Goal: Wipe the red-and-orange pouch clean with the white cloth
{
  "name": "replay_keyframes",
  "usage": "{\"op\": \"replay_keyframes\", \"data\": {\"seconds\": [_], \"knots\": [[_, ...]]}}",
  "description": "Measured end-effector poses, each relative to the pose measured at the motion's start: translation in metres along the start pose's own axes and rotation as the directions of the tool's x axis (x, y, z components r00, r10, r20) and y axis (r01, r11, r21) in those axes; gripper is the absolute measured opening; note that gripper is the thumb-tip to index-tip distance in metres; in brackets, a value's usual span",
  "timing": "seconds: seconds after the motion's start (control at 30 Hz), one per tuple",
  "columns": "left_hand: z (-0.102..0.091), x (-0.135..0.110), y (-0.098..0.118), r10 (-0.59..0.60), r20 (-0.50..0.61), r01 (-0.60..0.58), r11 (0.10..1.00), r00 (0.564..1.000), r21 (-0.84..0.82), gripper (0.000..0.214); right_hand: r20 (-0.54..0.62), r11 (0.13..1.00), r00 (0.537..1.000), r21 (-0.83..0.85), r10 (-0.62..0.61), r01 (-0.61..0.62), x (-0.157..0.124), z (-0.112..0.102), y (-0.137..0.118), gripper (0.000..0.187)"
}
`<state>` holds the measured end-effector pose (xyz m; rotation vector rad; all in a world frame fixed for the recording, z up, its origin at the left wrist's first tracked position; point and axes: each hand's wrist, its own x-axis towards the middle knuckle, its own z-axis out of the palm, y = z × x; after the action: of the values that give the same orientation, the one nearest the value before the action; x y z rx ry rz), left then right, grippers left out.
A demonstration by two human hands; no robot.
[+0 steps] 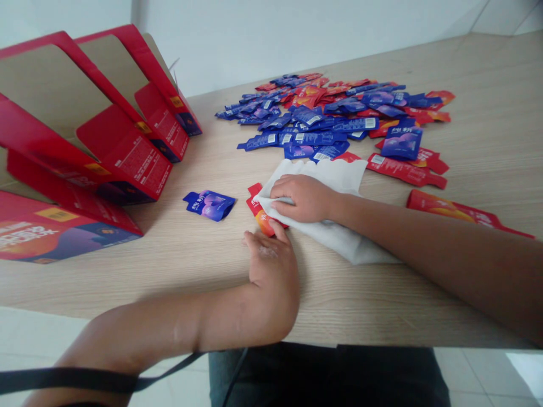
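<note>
A small red and orange pouch (257,204) lies flat on the table in front of me, partly covered by a white cloth (339,181). My left hand (274,254) holds the near edge of this pouch against the table with its fingertips. Closed on a fold of the cloth, my right hand (303,198) presses it down over the pouch's right side. The rest of the cloth spreads out under my right wrist and forearm. To the left lies a single blue and purple pouch (211,204), apart from both hands.
Open red cartons (139,164) stand in a row at the left. A heap of blue and red pouches (322,113) spreads along the back near the wall. Larger red packaging (458,210) lies at the right, partly behind my right forearm. The wooden table's front edge is near my lap.
</note>
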<state>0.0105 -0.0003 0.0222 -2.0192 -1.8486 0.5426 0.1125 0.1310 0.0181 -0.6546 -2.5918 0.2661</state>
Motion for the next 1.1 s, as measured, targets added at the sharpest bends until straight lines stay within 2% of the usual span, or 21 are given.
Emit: {"op": "replay_keyframes", "data": {"seconds": [0.17,0.33,0.8,1.1], "knots": [[-0.0011,0.0011,0.0002,0.02,0.041,-0.023,0.998,0.999,0.051,0.056,0.008,1.0,1.0,0.004,-0.002,0.002,0.0001,-0.0003,-0.0005,0.022],[-0.0016,0.0013,0.0004,0.011,0.046,-0.012,1.0,0.999,0.027,0.054,0.009,1.0,1.0,-0.008,-0.002,0.002,-0.0002,-0.0003,-0.0007,0.022],[0.0006,0.001,0.0006,-0.001,0.01,0.001,1.0,1.0,-0.023,0.053,0.01,1.0,1.0,0.012,0.0,0.0,-0.0003,-0.0003,-0.0005,0.022],[-0.0018,0.0019,-0.0002,0.014,0.03,-0.015,1.0,0.999,0.02,0.054,0.021,1.0,1.0,0.001,0.008,-0.008,-0.0001,-0.0012,-0.0012,0.021]]}}
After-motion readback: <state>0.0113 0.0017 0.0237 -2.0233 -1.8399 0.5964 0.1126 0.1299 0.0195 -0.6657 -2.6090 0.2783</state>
